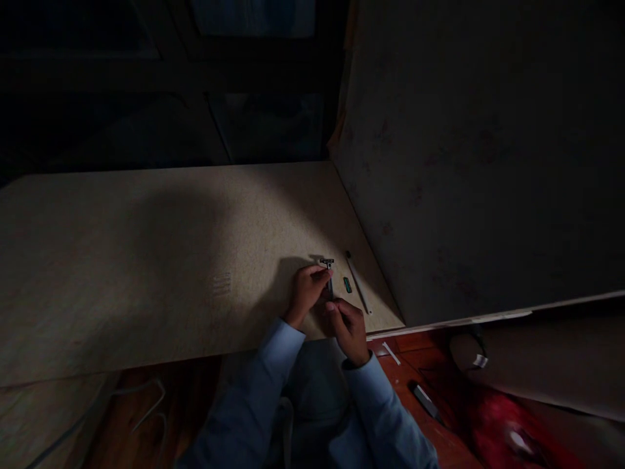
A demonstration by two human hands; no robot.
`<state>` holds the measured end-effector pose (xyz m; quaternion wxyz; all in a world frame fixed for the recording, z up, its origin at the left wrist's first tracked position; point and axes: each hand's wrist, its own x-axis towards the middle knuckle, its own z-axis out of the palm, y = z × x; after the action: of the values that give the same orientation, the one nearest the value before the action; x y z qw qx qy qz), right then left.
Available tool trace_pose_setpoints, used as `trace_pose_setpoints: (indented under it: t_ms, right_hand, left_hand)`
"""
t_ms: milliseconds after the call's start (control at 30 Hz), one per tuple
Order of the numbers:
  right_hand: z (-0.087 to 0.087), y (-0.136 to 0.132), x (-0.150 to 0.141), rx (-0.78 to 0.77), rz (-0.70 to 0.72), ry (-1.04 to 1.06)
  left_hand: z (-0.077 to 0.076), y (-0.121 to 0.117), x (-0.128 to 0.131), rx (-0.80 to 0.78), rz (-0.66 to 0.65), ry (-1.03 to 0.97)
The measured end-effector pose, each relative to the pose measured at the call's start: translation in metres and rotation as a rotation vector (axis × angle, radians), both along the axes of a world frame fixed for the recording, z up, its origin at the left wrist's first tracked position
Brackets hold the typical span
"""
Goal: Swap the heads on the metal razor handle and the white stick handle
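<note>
A razor (331, 284) is held upright between my two hands, its dark head pointing away from me. My left hand (308, 293) pinches it just below the head. The fingers of my right hand (349, 326) are closed on the lower end of its handle. Just right of the razor lies a small dark green piece (347, 284), perhaps a blade cover. Beyond it a thin toothbrush (359, 283) with a dark head lies slantwise on the table (254, 228).
A small clear ridged object (221, 284) lies on the table to the left. The wall (463, 163) borders the table's right side. On the reddish floor are a white strip (391, 353), a dark power adapter (426, 400) and red cloth (508, 423). A cable (141, 391) hangs lower left.
</note>
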<state>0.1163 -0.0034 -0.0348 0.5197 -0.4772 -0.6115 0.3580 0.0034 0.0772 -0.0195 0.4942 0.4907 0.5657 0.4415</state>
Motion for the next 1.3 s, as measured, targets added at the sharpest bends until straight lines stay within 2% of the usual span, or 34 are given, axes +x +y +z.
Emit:
trace_pose_setpoints:
  t_ms: [133, 300, 433, 967, 1067, 1133, 1200, 1300]
  right_hand:
    - [-0.011, -0.007, 0.006, 0.026, -0.116, 0.012]
    - [-0.013, -0.01, 0.008, 0.072, -0.106, -0.019]
    - [-0.014, -0.009, 0.008, 0.1, -0.12, -0.035]
    - [-0.014, -0.008, 0.007, 0.095, -0.132, -0.115]
    - [-0.013, -0.008, 0.008, 0.116, -0.139, -0.128]
    - [-0.015, -0.009, 0.008, 0.118, -0.148, -0.132]
    - [-0.017, -0.01, 0.009, 0.123, -0.161, -0.126]
    - [-0.02, -0.011, 0.01, 0.125, -0.172, -0.104]
  left_hand:
    - [-0.002, 0.005, 0.016, -0.116, -0.05, -0.016]
    - [-0.001, 0.006, 0.019, -0.029, -0.074, 0.25]
    - [0.003, 0.004, 0.019, 0.021, -0.076, 0.375]
    - [0.0, -0.002, 0.016, 0.042, -0.01, 0.434]
    - [-0.002, -0.012, 0.0, 0.08, 0.021, 0.4]
    - [-0.004, -0.022, -0.024, 0.114, 0.058, 0.388]
    - [-0.006, -0.033, -0.059, 0.188, 0.132, 0.435]
    - [-0.01, -0.048, -0.127, 0.323, 0.256, 0.617]
